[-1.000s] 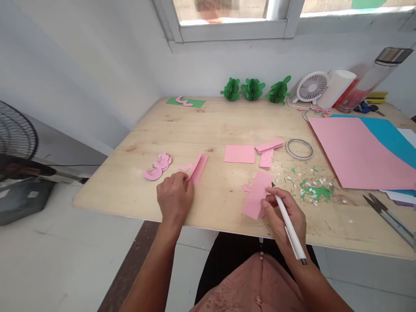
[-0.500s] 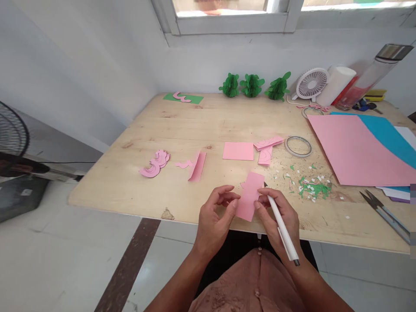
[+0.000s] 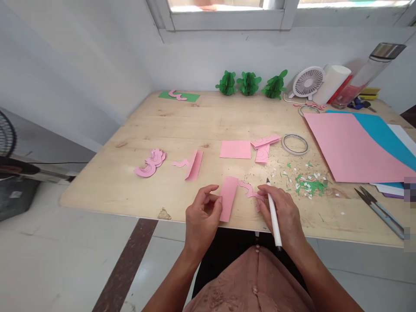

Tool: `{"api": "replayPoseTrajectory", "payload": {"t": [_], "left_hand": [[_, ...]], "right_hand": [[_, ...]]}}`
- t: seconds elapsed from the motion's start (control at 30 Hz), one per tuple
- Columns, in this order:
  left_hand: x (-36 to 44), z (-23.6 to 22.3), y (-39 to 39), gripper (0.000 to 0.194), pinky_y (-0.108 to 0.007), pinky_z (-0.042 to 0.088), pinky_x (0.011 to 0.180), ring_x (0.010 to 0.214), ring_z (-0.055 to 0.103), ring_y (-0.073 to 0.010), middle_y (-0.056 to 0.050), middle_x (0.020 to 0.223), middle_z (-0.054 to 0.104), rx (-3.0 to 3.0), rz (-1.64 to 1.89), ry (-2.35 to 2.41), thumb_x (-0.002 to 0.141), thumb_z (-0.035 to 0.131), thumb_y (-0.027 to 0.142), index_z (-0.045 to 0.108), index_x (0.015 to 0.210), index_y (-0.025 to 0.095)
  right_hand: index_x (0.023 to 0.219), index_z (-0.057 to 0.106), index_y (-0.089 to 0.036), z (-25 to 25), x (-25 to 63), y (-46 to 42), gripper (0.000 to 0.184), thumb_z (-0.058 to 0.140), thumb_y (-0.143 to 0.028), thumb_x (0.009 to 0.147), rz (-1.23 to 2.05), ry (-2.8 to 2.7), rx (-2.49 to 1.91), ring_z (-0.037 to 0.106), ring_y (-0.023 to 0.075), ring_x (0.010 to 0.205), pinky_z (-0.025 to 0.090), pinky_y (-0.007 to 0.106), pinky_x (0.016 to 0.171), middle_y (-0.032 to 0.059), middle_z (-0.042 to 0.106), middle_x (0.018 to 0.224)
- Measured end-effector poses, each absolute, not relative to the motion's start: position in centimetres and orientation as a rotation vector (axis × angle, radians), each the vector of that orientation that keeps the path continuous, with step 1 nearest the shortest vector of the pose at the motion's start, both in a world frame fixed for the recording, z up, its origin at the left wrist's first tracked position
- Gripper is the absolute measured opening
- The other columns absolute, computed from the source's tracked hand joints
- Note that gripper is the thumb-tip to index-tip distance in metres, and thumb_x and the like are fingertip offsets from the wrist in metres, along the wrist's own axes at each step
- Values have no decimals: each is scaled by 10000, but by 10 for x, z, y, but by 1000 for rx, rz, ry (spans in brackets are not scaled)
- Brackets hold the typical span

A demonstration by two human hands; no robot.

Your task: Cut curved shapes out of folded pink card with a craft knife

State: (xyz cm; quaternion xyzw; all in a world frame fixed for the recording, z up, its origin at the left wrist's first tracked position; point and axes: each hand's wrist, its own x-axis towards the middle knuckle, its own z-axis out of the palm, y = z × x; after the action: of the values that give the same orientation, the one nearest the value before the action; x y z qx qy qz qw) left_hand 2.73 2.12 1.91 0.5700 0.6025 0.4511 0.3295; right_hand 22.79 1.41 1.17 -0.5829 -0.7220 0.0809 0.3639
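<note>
My left hand (image 3: 204, 214) pinches the lower left edge of a folded-looking pink paper strip (image 3: 229, 193) near the table's front edge. In my right hand (image 3: 282, 212) lies a white pen (image 3: 274, 221), tip pointing away from me. The same hand's fingertips are at the end of a wavy pink paper cutout (image 3: 248, 189); its lower part is partly hidden by them. Left of the strip, a folded pink paper (image 3: 194, 167) stands half open beside another wavy cutout (image 3: 180, 163). A flat pink card (image 3: 235, 149) and folded pieces with drawn curves (image 3: 264, 147) lie beyond my hands.
Stacked pink curved cutouts (image 3: 151, 164) lie at left. Scissors (image 3: 380, 212), paper scraps (image 3: 310, 185), a tape roll (image 3: 294, 144) and large pink sheets (image 3: 360, 147) are at right. Green paper figures (image 3: 248, 83), a small fan (image 3: 308, 83) and a bottle (image 3: 373, 78) stand at the back.
My left hand has left the folded paper, moved right and taken the pink strip, now shifted left. The wavy cutout by my right hand has come into view. The pen stays in my right hand.
</note>
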Motion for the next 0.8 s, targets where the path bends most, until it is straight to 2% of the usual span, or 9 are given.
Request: {"api": "replayPoseTrajectory", "payload": {"t": [0.27,0.43,0.7,0.8], "left_hand": [[25,18,21,151,-283,485,703,644,604,-154,21,649,642,1888,1052,1772,862,517,233,643,944,217],[26,17,22,134,-327,458,746,621,587,-164,16,650,646,2127,1023,1748,879,492,181,622,889,210],[16,21,18,140,-342,443,726,755,611,-197,-31,799,673,2319,864,1648,917,463,183,601,938,199],[12,21,14,142,-369,461,781,906,611,-226,-77,960,679,2400,858,1573,928,478,204,608,983,188]], "right_hand": [[1090,602,-176,10,227,14,201,494,-214,924,17,-2041,-1541,606,242,851,414,351,736,82,694,921],[1078,602,-182,11,226,21,205,488,-170,909,30,-2093,-1556,588,253,856,415,356,727,89,679,915],[1056,612,-183,11,227,25,194,506,-156,895,127,-2079,-1564,583,234,803,416,353,724,59,677,834],[1040,611,-189,12,228,22,161,516,-180,910,116,-2065,-1542,592,232,793,417,361,733,49,678,815]]}}
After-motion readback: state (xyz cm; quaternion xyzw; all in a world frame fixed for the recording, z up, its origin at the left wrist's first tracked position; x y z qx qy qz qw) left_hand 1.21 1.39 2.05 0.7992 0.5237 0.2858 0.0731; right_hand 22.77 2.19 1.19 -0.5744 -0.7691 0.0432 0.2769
